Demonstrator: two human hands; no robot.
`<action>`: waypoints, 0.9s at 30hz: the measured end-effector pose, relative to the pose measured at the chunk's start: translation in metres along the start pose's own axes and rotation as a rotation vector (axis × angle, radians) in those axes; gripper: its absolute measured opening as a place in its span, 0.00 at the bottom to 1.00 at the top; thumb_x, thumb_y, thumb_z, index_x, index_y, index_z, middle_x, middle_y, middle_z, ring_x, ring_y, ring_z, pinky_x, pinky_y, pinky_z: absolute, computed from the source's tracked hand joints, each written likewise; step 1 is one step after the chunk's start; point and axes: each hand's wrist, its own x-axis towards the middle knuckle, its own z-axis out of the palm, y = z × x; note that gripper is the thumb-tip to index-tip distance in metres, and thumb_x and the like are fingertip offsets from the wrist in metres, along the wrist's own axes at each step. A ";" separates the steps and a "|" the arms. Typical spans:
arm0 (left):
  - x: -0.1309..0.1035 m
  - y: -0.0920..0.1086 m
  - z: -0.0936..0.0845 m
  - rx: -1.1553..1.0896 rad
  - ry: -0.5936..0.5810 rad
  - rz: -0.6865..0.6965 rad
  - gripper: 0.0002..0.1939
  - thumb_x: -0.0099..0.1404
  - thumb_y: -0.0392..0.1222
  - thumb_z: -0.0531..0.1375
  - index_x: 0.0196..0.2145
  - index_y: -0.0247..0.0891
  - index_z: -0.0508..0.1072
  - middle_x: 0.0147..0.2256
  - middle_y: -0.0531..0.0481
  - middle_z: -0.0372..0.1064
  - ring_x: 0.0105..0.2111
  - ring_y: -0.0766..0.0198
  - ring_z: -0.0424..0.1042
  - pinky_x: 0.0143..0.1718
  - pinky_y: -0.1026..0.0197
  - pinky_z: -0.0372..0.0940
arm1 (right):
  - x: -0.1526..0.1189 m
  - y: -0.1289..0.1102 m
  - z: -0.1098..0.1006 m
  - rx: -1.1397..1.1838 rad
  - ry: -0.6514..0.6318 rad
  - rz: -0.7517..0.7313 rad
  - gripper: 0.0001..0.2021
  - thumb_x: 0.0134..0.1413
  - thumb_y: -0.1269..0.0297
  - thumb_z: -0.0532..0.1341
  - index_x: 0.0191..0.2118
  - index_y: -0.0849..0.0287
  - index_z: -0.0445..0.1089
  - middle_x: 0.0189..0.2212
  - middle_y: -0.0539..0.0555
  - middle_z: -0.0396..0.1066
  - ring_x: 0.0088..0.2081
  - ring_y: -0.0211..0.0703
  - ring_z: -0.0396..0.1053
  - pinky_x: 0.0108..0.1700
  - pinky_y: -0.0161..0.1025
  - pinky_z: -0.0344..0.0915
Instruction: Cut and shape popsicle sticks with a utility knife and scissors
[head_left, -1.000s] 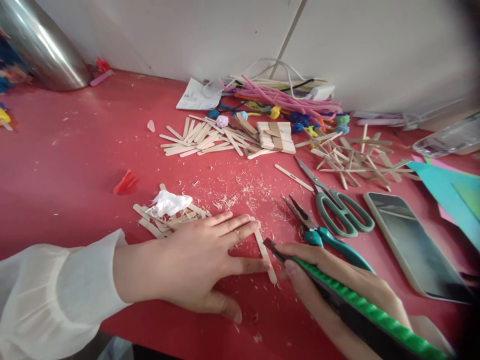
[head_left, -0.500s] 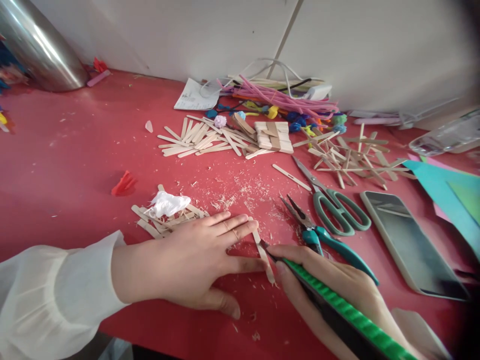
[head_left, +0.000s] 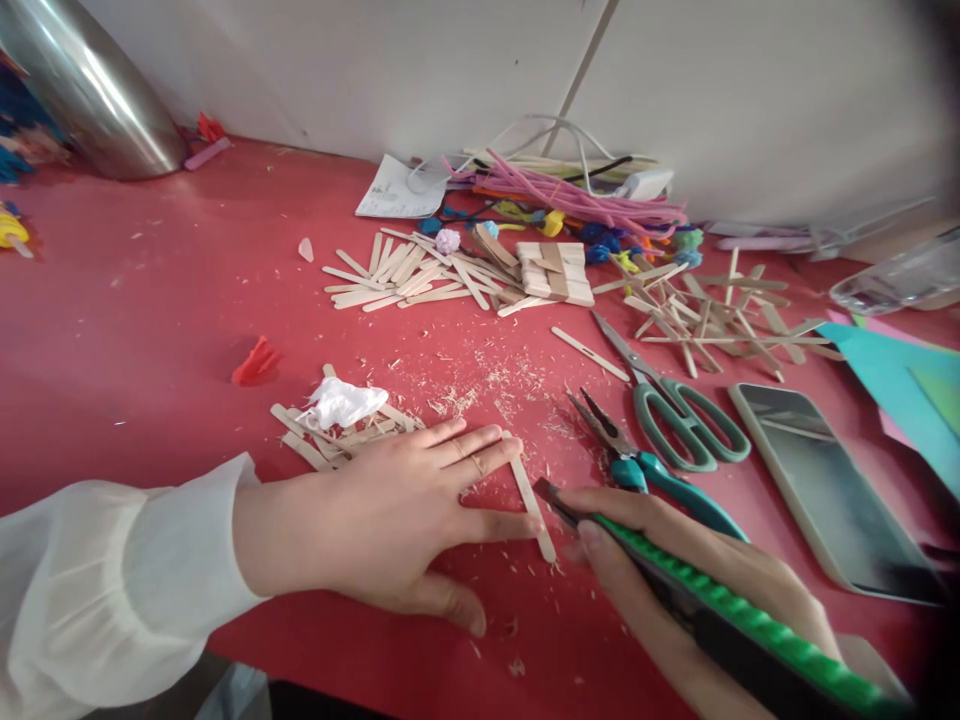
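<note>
My left hand [head_left: 405, 510] lies flat with its fingers spread, and its fingertips press a wooden craft stick [head_left: 527, 495] onto the red table. In my right hand [head_left: 697, 570] is a green and black utility knife [head_left: 720, 595]. The knife's blade points at the stick from the right, a small gap apart from it. Fine wood shavings [head_left: 495, 380] are scattered beyond the stick. Just past my left hand, a crumpled white tissue [head_left: 345, 402] rests on a small heap of cut sticks [head_left: 300, 452].
Pliers [head_left: 611, 435], scissors [head_left: 675, 415] and a phone [head_left: 814, 470] lie on the right. Loose craft sticks [head_left: 397, 272], a bundled pack [head_left: 556, 272] and pink pipe cleaners [head_left: 570, 192] sit along the wall. A metal bottle [head_left: 112, 100] stands back left; coloured paper [head_left: 885, 365] is far right.
The knife blade has moved off the craft stick to the right, together with my right hand. My left hand still holds the stick down. The whole view has shifted slightly.
</note>
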 end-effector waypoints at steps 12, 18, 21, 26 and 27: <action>0.001 0.000 0.001 0.009 -0.003 -0.016 0.35 0.58 0.64 0.53 0.59 0.49 0.56 0.62 0.36 0.45 0.59 0.41 0.50 0.55 0.42 0.51 | 0.002 -0.003 0.001 0.035 -0.076 -0.010 0.07 0.55 0.69 0.53 0.36 0.54 0.67 0.23 0.46 0.75 0.21 0.35 0.72 0.24 0.27 0.68; 0.001 0.000 0.000 0.015 0.008 0.001 0.37 0.57 0.64 0.55 0.60 0.49 0.54 0.62 0.37 0.45 0.60 0.42 0.50 0.55 0.42 0.50 | 0.003 -0.004 0.000 -0.011 -0.036 0.003 0.07 0.55 0.68 0.53 0.37 0.54 0.68 0.25 0.47 0.76 0.23 0.36 0.74 0.26 0.28 0.70; 0.000 0.000 0.001 0.019 0.015 0.012 0.36 0.58 0.63 0.54 0.60 0.49 0.54 0.62 0.37 0.45 0.60 0.41 0.50 0.55 0.42 0.50 | 0.004 -0.002 0.001 -0.058 -0.014 -0.014 0.07 0.56 0.67 0.53 0.38 0.54 0.67 0.26 0.48 0.76 0.24 0.36 0.74 0.28 0.28 0.70; -0.001 0.000 0.003 0.014 0.015 0.015 0.36 0.57 0.63 0.54 0.60 0.48 0.56 0.62 0.37 0.45 0.60 0.43 0.49 0.57 0.43 0.48 | 0.004 -0.001 0.004 -0.028 -0.032 -0.033 0.07 0.56 0.69 0.53 0.38 0.55 0.67 0.27 0.49 0.76 0.25 0.36 0.74 0.28 0.27 0.70; -0.001 0.000 0.003 0.011 0.019 0.014 0.36 0.57 0.63 0.54 0.59 0.48 0.56 0.62 0.37 0.45 0.60 0.42 0.49 0.57 0.43 0.48 | 0.003 0.000 0.005 -0.023 -0.038 -0.035 0.07 0.56 0.69 0.53 0.39 0.55 0.67 0.27 0.48 0.76 0.24 0.36 0.74 0.28 0.27 0.70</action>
